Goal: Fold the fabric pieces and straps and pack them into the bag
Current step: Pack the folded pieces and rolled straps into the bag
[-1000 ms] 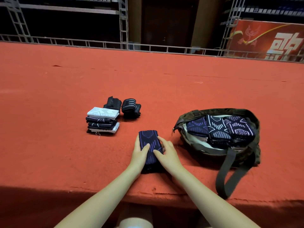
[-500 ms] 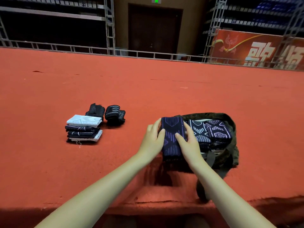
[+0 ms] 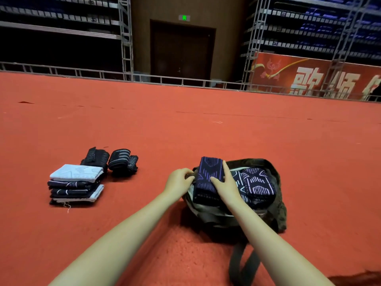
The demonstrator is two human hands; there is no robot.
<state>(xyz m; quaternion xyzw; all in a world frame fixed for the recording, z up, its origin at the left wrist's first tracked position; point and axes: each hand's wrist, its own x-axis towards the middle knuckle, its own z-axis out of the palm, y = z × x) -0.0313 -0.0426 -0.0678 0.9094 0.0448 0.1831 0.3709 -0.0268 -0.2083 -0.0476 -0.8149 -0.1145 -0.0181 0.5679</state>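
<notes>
The red carpeted floor [image 3: 185,124] carried 1 stack of folded fabric pieces [image 3: 76,183] at left, 2 rolled straps [image 3: 110,161] just behind it, and 1 olive bag [image 3: 276,205] well apart at right.

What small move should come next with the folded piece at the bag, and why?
Probably press the folded piece down into the bag and let go. Both hands hold it at the bag's left end: the left hand at its edge, the right hand on top. It sits higher than the packed pieces beside it.
</notes>
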